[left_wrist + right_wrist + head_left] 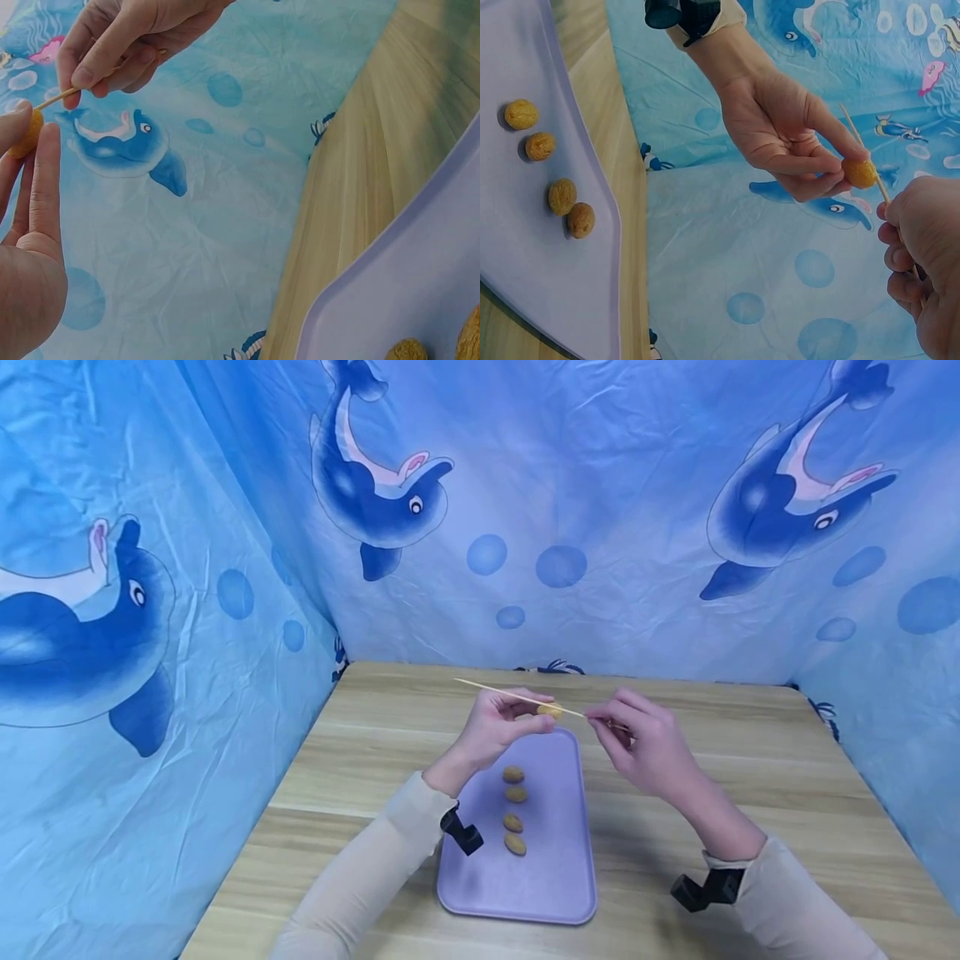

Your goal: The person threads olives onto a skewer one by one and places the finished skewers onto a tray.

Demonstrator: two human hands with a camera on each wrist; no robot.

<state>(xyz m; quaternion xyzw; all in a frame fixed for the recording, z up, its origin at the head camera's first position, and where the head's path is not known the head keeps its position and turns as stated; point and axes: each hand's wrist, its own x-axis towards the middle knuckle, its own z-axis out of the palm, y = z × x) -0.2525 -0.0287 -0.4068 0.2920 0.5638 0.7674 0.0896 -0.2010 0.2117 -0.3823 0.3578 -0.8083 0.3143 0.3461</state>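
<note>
Between the thumb and fingertips of my left hand I pinch a small yellow-brown oval fruit, wrinkled like a preserved one. My right hand grips a thin wooden skewer near one end. In the head view the skewer slants across the fruit, its free end pointing up and left above my left hand. The right wrist view shows it running along the fruit's side. Both hands are raised over the far end of a purple tray, where several similar fruits lie in a rough line.
The tray rests on a wood-grain table. Blue curtains printed with dolphins hang behind the table and along its sides. Each wrist carries a black camera mount at the sleeve cuff.
</note>
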